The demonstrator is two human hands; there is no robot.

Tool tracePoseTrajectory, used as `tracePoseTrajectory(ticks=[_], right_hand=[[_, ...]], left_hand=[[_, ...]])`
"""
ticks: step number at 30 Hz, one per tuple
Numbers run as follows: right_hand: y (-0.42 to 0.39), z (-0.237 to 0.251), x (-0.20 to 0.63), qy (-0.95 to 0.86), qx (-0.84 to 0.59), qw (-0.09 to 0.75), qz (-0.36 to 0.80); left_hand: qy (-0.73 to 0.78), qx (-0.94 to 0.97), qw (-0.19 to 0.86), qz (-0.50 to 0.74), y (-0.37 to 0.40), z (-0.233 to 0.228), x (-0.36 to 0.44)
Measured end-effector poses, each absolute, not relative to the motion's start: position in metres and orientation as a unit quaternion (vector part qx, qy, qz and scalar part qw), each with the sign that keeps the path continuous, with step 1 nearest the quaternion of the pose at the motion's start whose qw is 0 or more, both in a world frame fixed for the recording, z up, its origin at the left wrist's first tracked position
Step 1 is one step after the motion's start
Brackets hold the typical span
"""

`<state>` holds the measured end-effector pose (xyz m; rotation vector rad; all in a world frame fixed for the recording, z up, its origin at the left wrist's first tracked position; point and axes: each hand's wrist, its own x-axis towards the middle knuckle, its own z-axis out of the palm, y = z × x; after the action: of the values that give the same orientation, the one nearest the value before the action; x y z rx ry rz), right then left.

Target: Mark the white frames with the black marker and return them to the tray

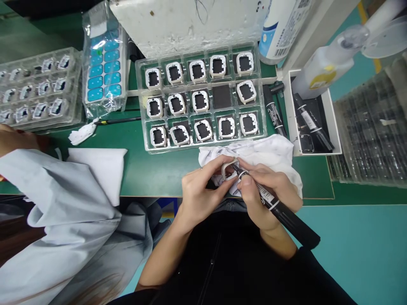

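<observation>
A: Two hands meet at the near edge of the surface [159, 173]. What does each grip?

B: The left hand [200, 190] is closed on a small white frame [229, 168], pinched by its outer rim between thumb and fingers. The right hand [265, 195] is closed around a black marker [280, 209], its tip touching the inside of the frame. Both rest over a crumpled white cloth [270, 150].

A: How would the frame handle?

B: By its look, light and stiff: thin plastic with an open middle. Held at the rim, as here, the inside stays free for the tip. A thin wall may flex or crack under a hard squeeze.

A: And the counts?

B: Just beyond the cloth, one clear tray [203, 95] has fifteen pockets, fourteen filled with like frames and one bare in the middle row. A second marker [274, 112] lies to its right, beside a white box [313, 112] with more pens. A second tray [38, 89] sits at far left, its count unclear. One bag of blue pieces [104, 63] leans between the trays. A neighbour's pale sleeve [60, 199] fills the left.
</observation>
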<state>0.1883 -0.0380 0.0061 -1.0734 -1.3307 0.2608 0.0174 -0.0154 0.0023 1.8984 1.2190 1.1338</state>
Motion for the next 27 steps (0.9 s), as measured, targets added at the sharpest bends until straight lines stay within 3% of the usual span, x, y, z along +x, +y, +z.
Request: tracePoseTrajectory(ticks=[11,27], right_hand=[[-0.0402,0.0036,0.1884,-0.584,-0.500,0.628,0.119],[-0.0448,0.0007,0.1952,-0.583,-0.453,0.653,0.169]], left_hand=[[0.439,0.751,0.244,0.428,-0.0146,0.0040,0.0202],[0.461,0.689,0.356,0.432,-0.0134,0.0000,0.0148]])
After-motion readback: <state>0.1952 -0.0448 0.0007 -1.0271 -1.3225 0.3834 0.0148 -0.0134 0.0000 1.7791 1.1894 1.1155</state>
